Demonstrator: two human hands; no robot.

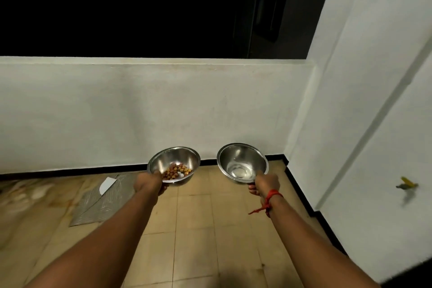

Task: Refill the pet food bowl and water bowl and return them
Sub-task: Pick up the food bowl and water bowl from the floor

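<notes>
My left hand grips the near rim of a steel food bowl that holds brown and orange kibble. My right hand, with a red thread at the wrist, grips the near rim of a second steel bowl with clear water at its bottom. Both bowls hang in the air above the tiled floor, side by side and apart, tilted slightly toward me, near the base of a low white wall.
A low white parapet wall with a black skirting runs across ahead; dark night lies beyond it. A grey patterned mat with a white sheet lies on the floor at left. A white wall and door with a handle stand at right.
</notes>
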